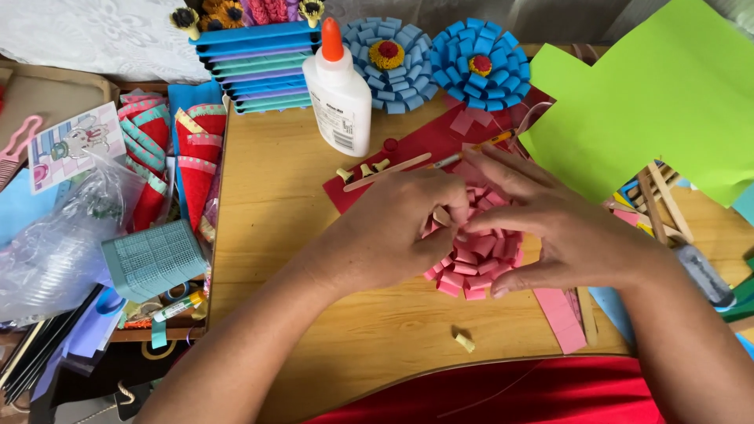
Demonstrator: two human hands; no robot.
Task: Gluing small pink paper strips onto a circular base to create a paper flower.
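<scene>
**Both hands on a pink paper flower at a crowded craft table**

Wooden tabletop [283,196], littered with paper craft, fills the view. At its middle lies a pink paper flower [475,263] built of folded loops. The left hand [393,228] is curled over the flower's upper left edge, its fingertips pinching what looks like a small cream paper roll at the centre. The right hand [561,228] lies over the flower from the right, fingers spread and pressing the loops, grasping nothing that shows.

Under the flower is a dark red paper sheet [428,145], with a flat wooden stick [389,171] and more cream rolls on it. Behind stands a white glue bottle [339,94] with an orange tip, and beside that two finished blue paper flowers [440,63]. A large green sheet [652,102] covers the right. One stray cream roll [465,341] lies near the table's front edge.

By the look of it, the flower's centre is being seated; that calls for steady pressure without crushing the loops.
</scene>
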